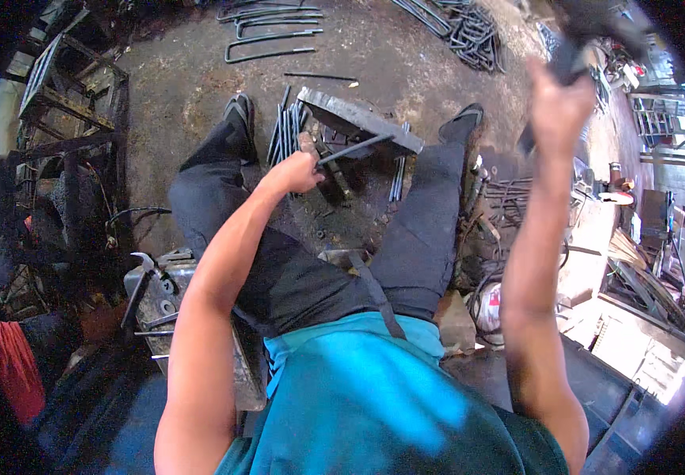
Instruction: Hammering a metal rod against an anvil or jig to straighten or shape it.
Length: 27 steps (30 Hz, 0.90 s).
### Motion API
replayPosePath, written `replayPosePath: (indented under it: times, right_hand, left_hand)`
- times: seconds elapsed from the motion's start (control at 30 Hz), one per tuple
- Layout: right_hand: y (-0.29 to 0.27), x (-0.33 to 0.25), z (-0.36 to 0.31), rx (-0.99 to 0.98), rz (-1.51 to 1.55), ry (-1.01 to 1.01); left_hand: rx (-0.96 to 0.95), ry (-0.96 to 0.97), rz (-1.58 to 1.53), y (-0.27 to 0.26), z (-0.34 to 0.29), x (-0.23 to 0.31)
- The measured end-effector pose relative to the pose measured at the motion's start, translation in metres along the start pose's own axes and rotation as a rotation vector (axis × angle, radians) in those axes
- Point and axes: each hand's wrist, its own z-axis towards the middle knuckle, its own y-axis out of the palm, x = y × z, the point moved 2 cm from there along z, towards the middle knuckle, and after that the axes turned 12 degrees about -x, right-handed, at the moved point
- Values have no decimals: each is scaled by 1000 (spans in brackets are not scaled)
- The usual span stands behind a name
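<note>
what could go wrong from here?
1. The bare left hand is close to the metal slab; a stray blow from the blurred, hammer-like tool raised in the right hand might catch it.
2. The rod could twist or jump if struck, being held only in that one grip.

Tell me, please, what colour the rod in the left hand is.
The rod in the left hand is dark grey, seen best in the head view.

Open gap between raised tool (608, 33) and slab (354, 115); rod bundle (285, 136) crowds slab's left.
</note>
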Motion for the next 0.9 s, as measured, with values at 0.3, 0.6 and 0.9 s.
replayPosePath:
  times: [0.3,0.6,0.9]
  right_hand:
    - [93,71,-112,145,-279,-306]
    - [146,190,-179,-470,-50,567]
    - [142,162,-219,-472,468,843]
  left_hand:
    - [11,-7,-2,15,5,-12]
    - [-16,-157,-47,7,-23,-26]
    - [15,-214,-552,-6,-23,-5]
